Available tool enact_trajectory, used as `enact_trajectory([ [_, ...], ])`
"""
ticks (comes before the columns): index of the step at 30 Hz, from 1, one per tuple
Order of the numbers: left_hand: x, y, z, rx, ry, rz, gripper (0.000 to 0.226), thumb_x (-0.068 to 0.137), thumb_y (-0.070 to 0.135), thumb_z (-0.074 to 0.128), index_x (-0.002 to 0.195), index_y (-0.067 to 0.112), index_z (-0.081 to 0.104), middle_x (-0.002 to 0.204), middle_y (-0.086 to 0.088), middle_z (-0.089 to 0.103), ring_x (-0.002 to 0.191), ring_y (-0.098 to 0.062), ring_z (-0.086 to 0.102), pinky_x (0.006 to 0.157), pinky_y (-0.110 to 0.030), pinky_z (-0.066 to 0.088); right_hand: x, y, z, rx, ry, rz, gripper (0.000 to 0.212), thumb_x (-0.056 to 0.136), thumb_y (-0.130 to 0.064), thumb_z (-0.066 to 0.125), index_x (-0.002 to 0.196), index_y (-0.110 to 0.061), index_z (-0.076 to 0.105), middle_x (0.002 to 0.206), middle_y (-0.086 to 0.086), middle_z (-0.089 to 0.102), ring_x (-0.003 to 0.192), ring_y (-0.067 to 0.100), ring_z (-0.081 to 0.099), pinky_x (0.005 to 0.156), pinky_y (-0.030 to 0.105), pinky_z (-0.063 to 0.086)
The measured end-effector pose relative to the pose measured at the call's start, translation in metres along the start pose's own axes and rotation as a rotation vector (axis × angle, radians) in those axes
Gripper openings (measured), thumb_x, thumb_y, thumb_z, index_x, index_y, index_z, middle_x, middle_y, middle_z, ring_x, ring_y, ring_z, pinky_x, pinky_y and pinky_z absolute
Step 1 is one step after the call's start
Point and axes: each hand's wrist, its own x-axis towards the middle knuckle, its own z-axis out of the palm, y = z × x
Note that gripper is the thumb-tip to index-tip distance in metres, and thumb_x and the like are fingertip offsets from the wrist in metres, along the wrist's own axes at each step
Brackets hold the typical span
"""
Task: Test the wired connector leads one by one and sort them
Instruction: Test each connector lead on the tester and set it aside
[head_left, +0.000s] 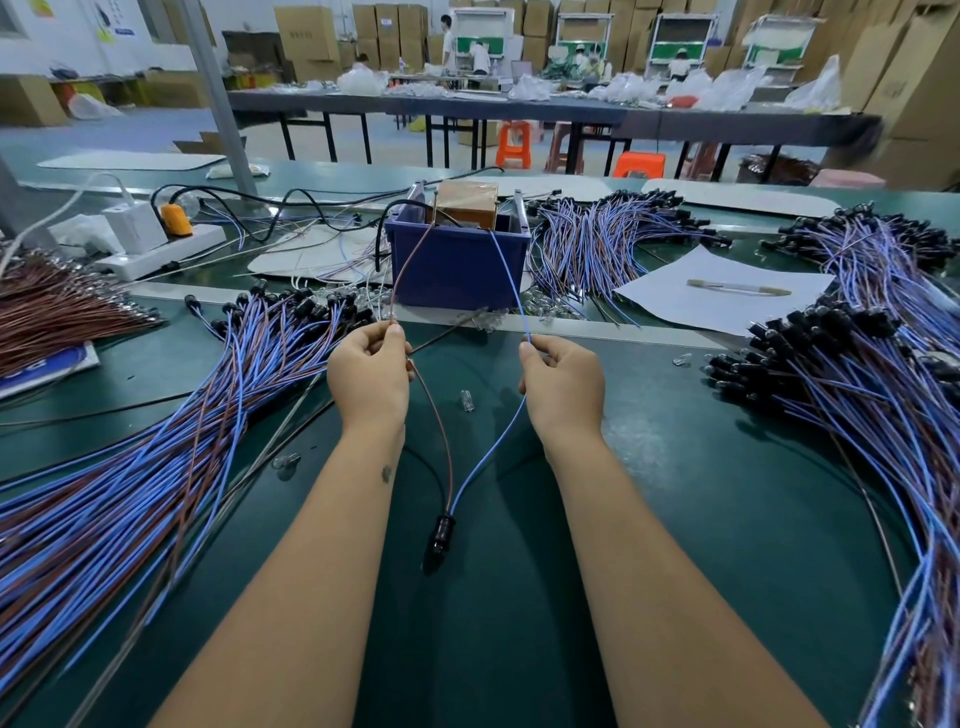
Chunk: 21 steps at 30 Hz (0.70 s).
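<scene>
Setting: green-topped workbench (675, 467) in a warehouse floor, cartons and other benches far behind.
Left hand (370, 371): I see the fingers curled, pinching the brown wire (440, 431) at its top end, where it meets a brown feed wire (410, 260) running from the far box.
Right hand (563, 382): fingers curled, pinching the blue wire (488, 457) where it meets a blue feed wire (506, 275).
Lead under test: both wires run down to one black connector (440, 538), hanging or resting near me between the forearms; I cannot tell which.
Tester: blue bin (457, 265) holding a brown box (466, 203), far centre.
Sorted stock: lead piles left (156, 467), right (857, 405) and far right (613, 239).
Risk: I judge contact could slip if either pinch loosens, giving a false fail.
Risk: bare ends under fingertips may carry current; cause, grip placed too high.
Risk: a tested lead dropped onto the wrong pile.
</scene>
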Motion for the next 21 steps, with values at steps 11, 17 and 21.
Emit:
enact_trajectory([
  [11, 0.0009, -0.0003, 0.0003, 0.012, -0.014, -0.009, 0.01, 0.097, 0.013, 0.055, 0.096, 0.01, 0.065, 0.067, 0.004, 0.059, 0.044, 0.002, 0.049, 0.048, -0.014, 0.045, 0.0036, 0.0032, 0.0022, -0.006, 0.005, 0.002, 0.019, 0.095, -0.026, 0.055, 0.101, -0.022, 0.072, 0.061, -0.01, 0.058, 0.068, 0.016, 0.057, 0.068, 0.029, 0.047],
  [17, 0.0002, -0.0007, 0.0004, -0.005, -0.015, -0.01, 0.01, 0.096, 0.012, 0.055, 0.096, 0.01, 0.065, 0.068, 0.004, 0.059, 0.043, 0.004, 0.049, 0.047, -0.013, 0.044, 0.0045, 0.0036, 0.0016, 0.019, 0.027, 0.008, 0.02, 0.095, -0.025, 0.054, 0.104, -0.019, 0.071, 0.074, -0.002, 0.063, 0.073, 0.019, 0.059, 0.072, 0.033, 0.05],
  [21, -0.0004, -0.0003, 0.0003, -0.011, -0.013, -0.011, 0.01, 0.096, 0.012, 0.055, 0.097, 0.01, 0.065, 0.067, 0.003, 0.059, 0.043, 0.003, 0.049, 0.047, -0.013, 0.043, 0.0051, 0.003, 0.0014, 0.027, 0.034, 0.026, 0.02, 0.095, -0.026, 0.054, 0.105, -0.02, 0.07, 0.077, -0.001, 0.064, 0.075, 0.021, 0.06, 0.076, 0.04, 0.054],
])
